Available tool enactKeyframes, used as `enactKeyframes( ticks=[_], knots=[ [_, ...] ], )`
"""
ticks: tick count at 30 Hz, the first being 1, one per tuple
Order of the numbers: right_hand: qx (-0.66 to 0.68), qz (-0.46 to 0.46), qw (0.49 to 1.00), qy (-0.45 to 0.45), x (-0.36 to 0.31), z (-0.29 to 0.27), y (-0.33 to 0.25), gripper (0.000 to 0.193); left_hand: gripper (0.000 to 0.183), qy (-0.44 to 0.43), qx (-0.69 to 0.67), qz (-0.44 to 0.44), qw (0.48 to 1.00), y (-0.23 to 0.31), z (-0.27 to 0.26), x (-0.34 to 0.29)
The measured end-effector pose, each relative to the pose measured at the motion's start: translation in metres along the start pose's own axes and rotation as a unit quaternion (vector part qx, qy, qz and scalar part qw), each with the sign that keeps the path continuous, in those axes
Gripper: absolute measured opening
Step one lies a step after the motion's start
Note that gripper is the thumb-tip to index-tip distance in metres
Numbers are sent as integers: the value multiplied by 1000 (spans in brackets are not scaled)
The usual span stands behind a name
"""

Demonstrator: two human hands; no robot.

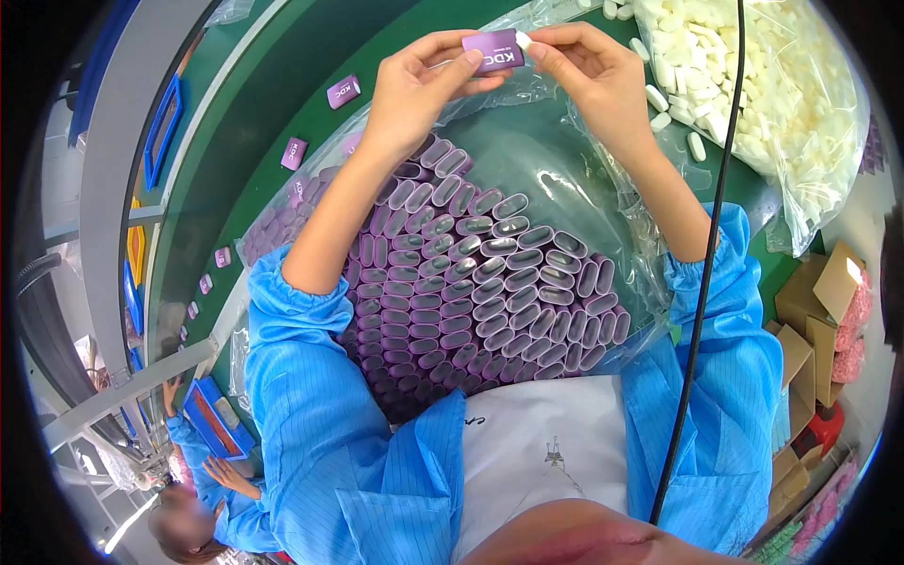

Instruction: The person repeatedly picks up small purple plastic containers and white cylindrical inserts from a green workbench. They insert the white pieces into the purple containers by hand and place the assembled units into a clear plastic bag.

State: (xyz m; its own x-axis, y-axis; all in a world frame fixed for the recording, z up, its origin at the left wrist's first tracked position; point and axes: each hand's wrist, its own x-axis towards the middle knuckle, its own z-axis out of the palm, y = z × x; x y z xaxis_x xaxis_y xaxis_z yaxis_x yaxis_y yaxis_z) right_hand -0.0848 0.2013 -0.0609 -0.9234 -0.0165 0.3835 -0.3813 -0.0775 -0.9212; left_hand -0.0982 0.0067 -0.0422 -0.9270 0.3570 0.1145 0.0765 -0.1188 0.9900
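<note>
Purple sleeve (pixel 493 51), a small flat case with rounded ends, is held up over the far part of the green counter (pixel 254 122), pinched between both hands. The left hand (pixel 414 83) grips it from its left end, thumb under and fingers curled over the top. The right hand (pixel 586 71) closes its fingertips on a small white insert (pixel 524 40) that touches the sleeve's right end; how far it sits inside I cannot tell. Below the hands, a clear plastic bag (pixel 565 179) lies open against the near edge of the counter, packed with rows of empty purple sleeves (pixel 490 292) standing on end. Another clear bag of white inserts (pixel 753 85) rests at the far right corner, a few pieces loose beside it. Two single purple sleeves (pixel 343 91) lie on the green belt to the left, well apart from the hands. Cardboard boxes (pixel 810 311) stand off the right edge. Another person in a blue sleeve (pixel 240 513) works at lower left.
</note>
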Motion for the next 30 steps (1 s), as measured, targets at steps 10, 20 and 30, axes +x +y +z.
enactKeyframes(
  ticks=[10,20,30],
  knots=[
    [37,-51,998,17,-2,3,3,11,32,-7,-12,13,1000,-3,5,-3],
    [23,-32,999,-26,-2,-4,0,14,35,-38,-84,-8,996,-1,-2,-1],
    [-269,-328,905,17,2,0,2,17,33,-9,-132,-7,991,-3,2,0]
  ],
)
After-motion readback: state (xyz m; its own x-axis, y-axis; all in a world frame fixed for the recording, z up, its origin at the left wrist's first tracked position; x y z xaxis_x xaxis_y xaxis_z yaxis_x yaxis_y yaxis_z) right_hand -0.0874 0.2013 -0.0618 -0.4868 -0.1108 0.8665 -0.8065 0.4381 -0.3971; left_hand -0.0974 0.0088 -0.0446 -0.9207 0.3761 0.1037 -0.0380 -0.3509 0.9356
